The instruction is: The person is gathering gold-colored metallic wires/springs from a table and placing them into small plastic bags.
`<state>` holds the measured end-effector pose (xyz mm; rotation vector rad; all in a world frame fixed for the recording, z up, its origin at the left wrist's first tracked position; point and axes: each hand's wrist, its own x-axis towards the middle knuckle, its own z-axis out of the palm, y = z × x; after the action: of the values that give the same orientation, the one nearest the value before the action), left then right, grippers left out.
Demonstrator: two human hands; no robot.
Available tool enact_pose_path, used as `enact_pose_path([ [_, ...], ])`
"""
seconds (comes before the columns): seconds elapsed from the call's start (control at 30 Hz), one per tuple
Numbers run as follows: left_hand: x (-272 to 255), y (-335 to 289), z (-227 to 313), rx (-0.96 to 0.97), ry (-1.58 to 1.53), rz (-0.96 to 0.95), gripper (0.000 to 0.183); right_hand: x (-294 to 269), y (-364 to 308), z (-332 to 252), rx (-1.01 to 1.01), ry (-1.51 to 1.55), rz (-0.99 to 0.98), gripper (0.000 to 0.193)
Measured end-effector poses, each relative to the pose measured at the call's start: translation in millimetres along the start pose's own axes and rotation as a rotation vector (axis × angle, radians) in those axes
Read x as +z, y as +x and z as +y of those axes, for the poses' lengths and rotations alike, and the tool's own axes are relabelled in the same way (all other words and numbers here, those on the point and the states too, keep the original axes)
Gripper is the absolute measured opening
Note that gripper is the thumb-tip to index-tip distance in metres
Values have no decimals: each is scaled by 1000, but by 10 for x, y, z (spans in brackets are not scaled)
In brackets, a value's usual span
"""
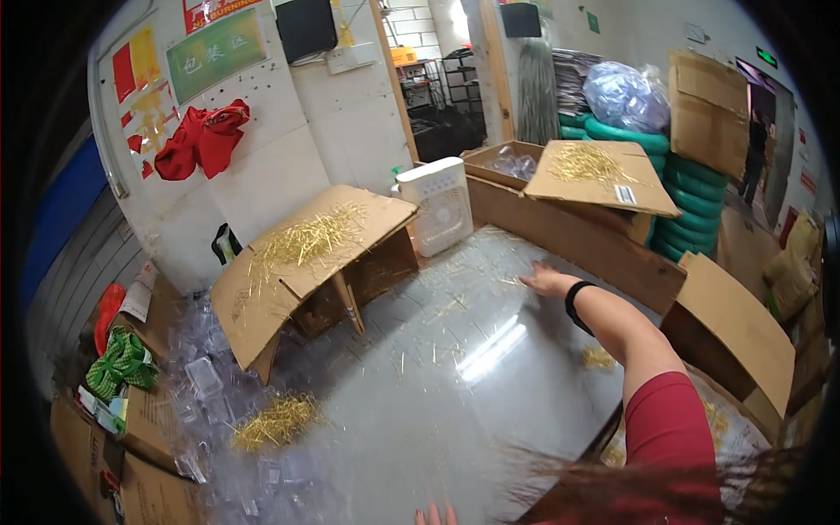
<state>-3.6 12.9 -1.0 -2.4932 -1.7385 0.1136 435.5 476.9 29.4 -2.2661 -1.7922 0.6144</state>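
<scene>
My right hand point(547, 280), with a black band at the wrist, reaches across the grey tabletop point(411, 394) toward its far right side. Its fingers are stretched out and apart, close to a few thin gold-coloured sticks strewn on the surface; nothing shows in its grasp. Only the fingertips of my left hand point(435, 514) come into view at the lower edge, spread over the table. A heap of gold sticks point(278, 422) lies at the left, beside and partly over clear plastic boxes point(206, 376). A smaller gold bunch point(598, 356) sits right of my right forearm.
An upturned cardboard box point(328, 223) at the back left carries more gold sticks. Beside it stands a white fan point(440, 206). Cardboard walls point(577, 232) edge the table's far right, where a cardboard flap point(604, 175) bears another pile. Green coils point(696, 206) are stacked behind.
</scene>
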Motion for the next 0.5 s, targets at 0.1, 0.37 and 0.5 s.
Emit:
enact_pose_path([
  [0.1, 532, -85, 65, -27, -235, 177, 87, 18, 275, 364, 61, -4, -62, 89],
  [0.37, -243, 181, 21, -29, -177, -68, 86, 286, -417, -409, 18, -199, -164, 87],
  [0.5, -366, 152, -15, -30, -192, -138, 86, 366, -1234, -943, -245, -263, -459, 86],
])
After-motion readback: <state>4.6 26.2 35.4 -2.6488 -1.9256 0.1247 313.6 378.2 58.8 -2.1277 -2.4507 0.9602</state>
